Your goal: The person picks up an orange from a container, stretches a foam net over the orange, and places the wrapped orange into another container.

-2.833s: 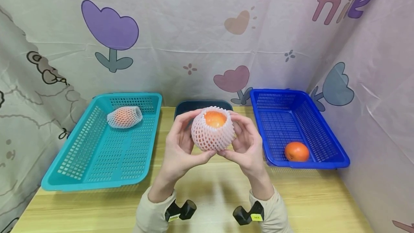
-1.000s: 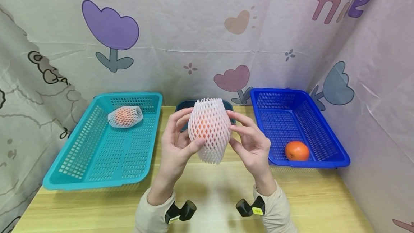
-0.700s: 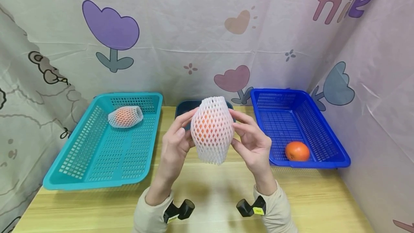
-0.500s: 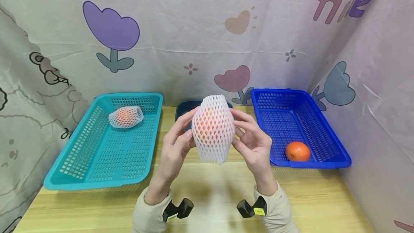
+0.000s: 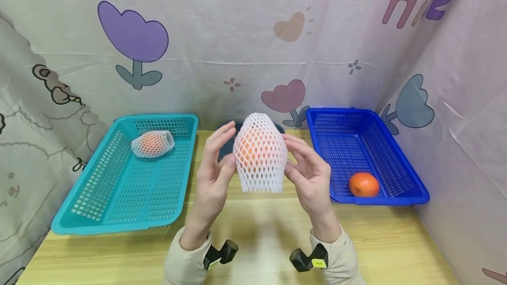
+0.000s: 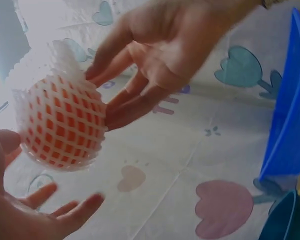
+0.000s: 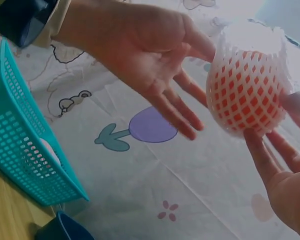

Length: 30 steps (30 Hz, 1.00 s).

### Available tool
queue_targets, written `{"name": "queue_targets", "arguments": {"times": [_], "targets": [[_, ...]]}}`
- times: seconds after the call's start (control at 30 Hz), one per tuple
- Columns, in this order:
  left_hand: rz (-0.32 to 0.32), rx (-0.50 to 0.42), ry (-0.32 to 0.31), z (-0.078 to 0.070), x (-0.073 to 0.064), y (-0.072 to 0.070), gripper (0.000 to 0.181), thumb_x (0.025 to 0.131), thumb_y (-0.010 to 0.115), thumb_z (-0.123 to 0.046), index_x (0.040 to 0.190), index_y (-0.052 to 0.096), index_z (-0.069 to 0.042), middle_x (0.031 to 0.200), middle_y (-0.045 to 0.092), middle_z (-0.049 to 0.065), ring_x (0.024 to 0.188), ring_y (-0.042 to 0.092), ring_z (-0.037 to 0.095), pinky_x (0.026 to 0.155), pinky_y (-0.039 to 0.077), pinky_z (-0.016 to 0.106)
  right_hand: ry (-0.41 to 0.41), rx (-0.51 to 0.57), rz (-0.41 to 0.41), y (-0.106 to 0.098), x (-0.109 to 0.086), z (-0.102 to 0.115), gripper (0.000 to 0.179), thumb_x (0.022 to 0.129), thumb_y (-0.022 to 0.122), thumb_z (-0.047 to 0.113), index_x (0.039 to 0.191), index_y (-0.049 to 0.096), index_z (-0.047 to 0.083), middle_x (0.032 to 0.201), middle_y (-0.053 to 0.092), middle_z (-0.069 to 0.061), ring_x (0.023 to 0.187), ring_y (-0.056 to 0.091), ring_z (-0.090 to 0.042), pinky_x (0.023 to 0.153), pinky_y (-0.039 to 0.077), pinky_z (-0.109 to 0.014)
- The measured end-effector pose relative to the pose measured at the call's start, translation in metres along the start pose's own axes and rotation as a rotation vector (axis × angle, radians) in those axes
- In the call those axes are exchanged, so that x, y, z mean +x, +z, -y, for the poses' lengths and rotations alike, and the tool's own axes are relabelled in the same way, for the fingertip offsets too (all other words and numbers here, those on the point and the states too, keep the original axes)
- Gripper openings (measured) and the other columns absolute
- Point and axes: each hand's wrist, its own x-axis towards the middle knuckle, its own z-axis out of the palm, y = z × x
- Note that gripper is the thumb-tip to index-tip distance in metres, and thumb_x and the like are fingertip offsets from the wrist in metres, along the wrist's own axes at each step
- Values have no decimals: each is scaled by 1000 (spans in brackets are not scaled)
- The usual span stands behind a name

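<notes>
An orange in a white foam net (image 5: 260,153) is held up above the table, its net reaching past the fruit at top and bottom. My right hand (image 5: 312,177) pinches its right side between thumb and fingers. On the other side, the thumb of my left hand (image 5: 210,181) touches the net. That hand's other fingers stand straight and off the fruit, as the right wrist view shows beside the netted orange (image 7: 247,95). A bare orange (image 5: 364,184) lies in the blue basket (image 5: 340,153). Another netted orange (image 5: 152,144) lies in the teal basket (image 5: 130,192).
Behind the hands stands a small dark teal bin (image 5: 226,147), partly hidden by them. The baskets flank it left and right on a wooden table (image 5: 257,228). A printed cloth (image 5: 222,25) hangs at the back and sides.
Earlier the fruit showed bare through the net's open end; now it has turned and the net stretches past it both ways. The left fingers have come off it, leaving the thumb.
</notes>
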Motion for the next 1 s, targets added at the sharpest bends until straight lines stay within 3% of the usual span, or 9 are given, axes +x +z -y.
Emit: {"name": "queue_targets", "arguments": {"times": [0.1, 0.2, 0.3, 0.37, 0.53, 0.73, 1.0], "targets": [[-13, 63, 85, 1, 2, 0, 42, 98, 46, 9, 138, 53, -2, 153, 32, 25, 138, 35, 43, 109, 40, 47, 22, -33, -20, 2, 0, 1, 38, 89, 64, -10, 126, 61, -7, 132, 57, -22, 126, 51, -38, 100, 49, -40], [-5, 142, 151, 1, 4, 0, 37, 99, 47, 5, 134, 59, -2, 148, 40, 25, 139, 34, 44, 112, 34, 51, 48, -52, -38, 3, 0, 3, 37, 89, 63, -10, 126, 60, -9, 131, 58, -21, 124, 53, -36, 100, 49, -39], [11, 219, 198, 0, 7, 0, 34, 101, 47, 0, 133, 60, 2, 143, 48, 25, 140, 33, 45, 114, 29, 54, 81, -62, -57, 5, -1, 5, 37, 91, 62, -9, 127, 58, -11, 129, 60, -20, 120, 56, -32, 98, 51, -36], [30, 220, 209, 0, 7, 0, 36, 101, 45, -1, 134, 57, 5, 142, 50, 25, 139, 34, 46, 114, 29, 55, 113, -65, -77, 7, -2, 8, 36, 92, 62, -8, 127, 58, -11, 127, 61, -18, 117, 59, -30, 95, 52, -35], [83, 169, 188, -1, 5, 0, 49, 98, 45, -14, 141, 47, 10, 146, 44, 27, 140, 28, 49, 116, 25, 55, 206, -69, -137, 12, -1, 14, 33, 93, 61, -7, 126, 61, -7, 124, 63, -16, 112, 62, -27, 89, 55, -32], [154, 176, 183, -2, 5, 0, 73, 80, 59, -12, 145, 37, 13, 150, 37, 30, 143, 24, 48, 116, 27, 53, 275, -42, -168, 14, 0, 18, 32, 96, 55, -10, 126, 62, -3, 121, 64, -16, 106, 65, -23, 84, 57, -31], [144, 207, 102, -1, 4, 3, 92, 72, 84, -3, 149, 33, 8, 152, 38, 18, 134, 39, 38, 108, 41, 43, 360, -39, -193, 16, 2, 19, 28, 98, 55, -4, 122, 65, 5, 120, 64, -13, 102, 65, -22, 76, 59, -34]]}}
